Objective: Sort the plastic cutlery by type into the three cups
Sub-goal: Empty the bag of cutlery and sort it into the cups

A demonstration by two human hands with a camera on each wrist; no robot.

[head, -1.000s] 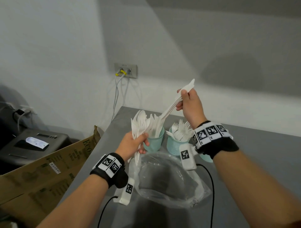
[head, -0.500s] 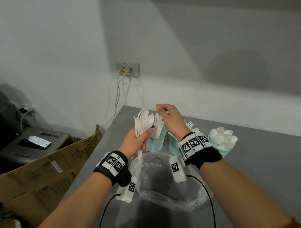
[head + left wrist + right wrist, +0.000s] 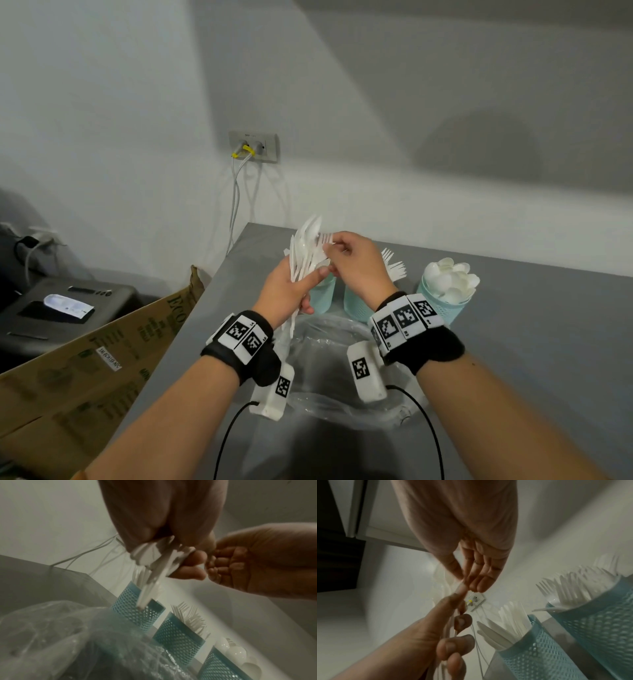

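My left hand (image 3: pixel 291 294) grips a bundle of white plastic cutlery (image 3: pixel 306 253) upright by the handles, above the left cup. My right hand (image 3: pixel 337 251) reaches across to the top of the bundle, where thumb and forefinger pinch one piece, apparently a fork (image 3: pixel 326 237). Three teal mesh cups stand in a row on the grey table (image 3: pixel 531 342). The left cup (image 3: pixel 322 298) holds knives (image 3: pixel 506 626), the middle cup (image 3: pixel 356 306) forks (image 3: pixel 394 265), and the right cup (image 3: pixel 445 308) spoons (image 3: pixel 448 279). The handle ends (image 3: pixel 150 595) hang over the left cup (image 3: pixel 137 612).
A crumpled clear plastic bag (image 3: pixel 342 363) lies on the table just in front of the cups, under my wrists. A cardboard box (image 3: pixel 102 359) stands beside the table's left edge. Past it sits a dark machine (image 3: pixel 61 305). Cables hang from a wall socket (image 3: pixel 253 145).
My right hand came down from high over the cups, where it held several knives. It left them at the left cup and moved to the top of the bundle.
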